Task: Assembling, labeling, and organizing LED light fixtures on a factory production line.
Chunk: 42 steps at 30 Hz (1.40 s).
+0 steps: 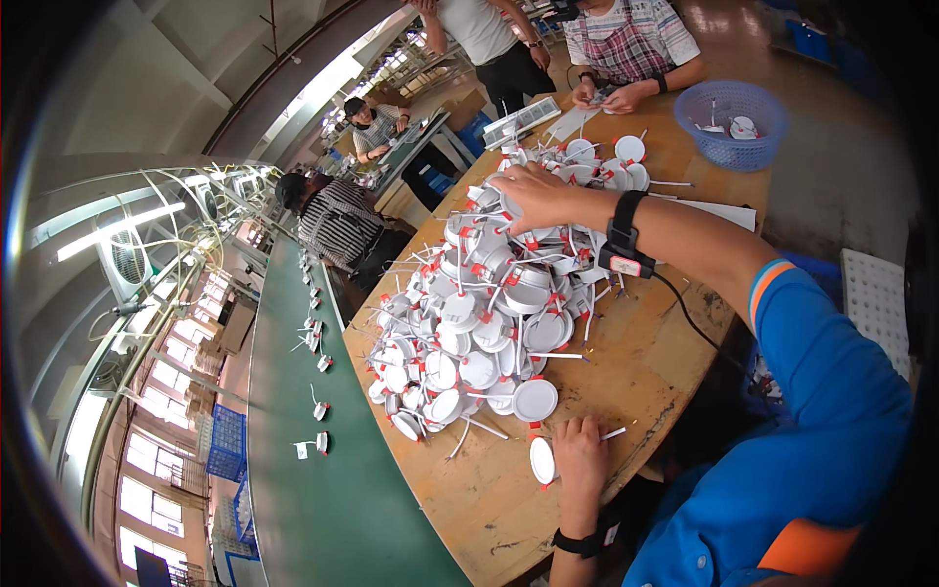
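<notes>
So the wooden table (646,367) is mostly buried under a big heap of round white lamp housings (469,333) with thin white leads and red clips, and that heap is the whole story here. It sits just ahead of the left hand (579,452) and right underneath the right hand (533,194), which is stretched out well forward onto the far end of the pile, fingers spread and curled over the top units, touching them but I can't tell if it's actually got one pinched. The left hand stays close in, closed on a single white disc (542,460) at its left side, flat on the table, just beside the heap's near edge.
</notes>
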Available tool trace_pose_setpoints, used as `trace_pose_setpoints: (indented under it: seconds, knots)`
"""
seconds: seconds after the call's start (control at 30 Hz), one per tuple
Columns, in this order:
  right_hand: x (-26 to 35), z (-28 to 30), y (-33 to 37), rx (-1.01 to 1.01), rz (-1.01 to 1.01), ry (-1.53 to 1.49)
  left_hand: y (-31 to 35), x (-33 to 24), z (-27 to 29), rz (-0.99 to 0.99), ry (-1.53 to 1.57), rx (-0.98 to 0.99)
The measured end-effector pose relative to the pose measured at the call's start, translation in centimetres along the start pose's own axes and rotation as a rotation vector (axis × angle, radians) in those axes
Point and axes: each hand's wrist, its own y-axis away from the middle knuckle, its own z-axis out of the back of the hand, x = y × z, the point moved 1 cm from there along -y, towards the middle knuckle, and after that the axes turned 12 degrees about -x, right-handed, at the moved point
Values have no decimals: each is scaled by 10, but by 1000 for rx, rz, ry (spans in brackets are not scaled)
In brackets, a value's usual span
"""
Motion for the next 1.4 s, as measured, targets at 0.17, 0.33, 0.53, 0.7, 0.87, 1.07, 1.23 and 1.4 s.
trace_pose_setpoints:
  seconds: [0.17,0.33,0.53,0.7,0.87,1.07,1.23,1.4]
  knots:
    - [2,40,30,-101,216,-239,-2,-3,0,5,-12,52]
    - [7,103,94,201,-8,-678,-4,-4,14,2,-70,162]
    - [-8,97,170,206,-145,-1029,-6,-26,19,39,-4,276]
    - [7,85,207,278,-323,-1290,-17,-81,26,-23,473,252]
    - [16,37,200,335,-504,-1548,-13,-84,-9,191,815,307]
    - [3,38,190,343,-694,-1657,-18,-93,-6,460,1139,310]
    - [-2,22,192,378,-937,-1784,-19,-88,-4,756,1253,356]
    - [0,20,196,404,-1002,-1835,-17,-95,-17,812,1506,420]
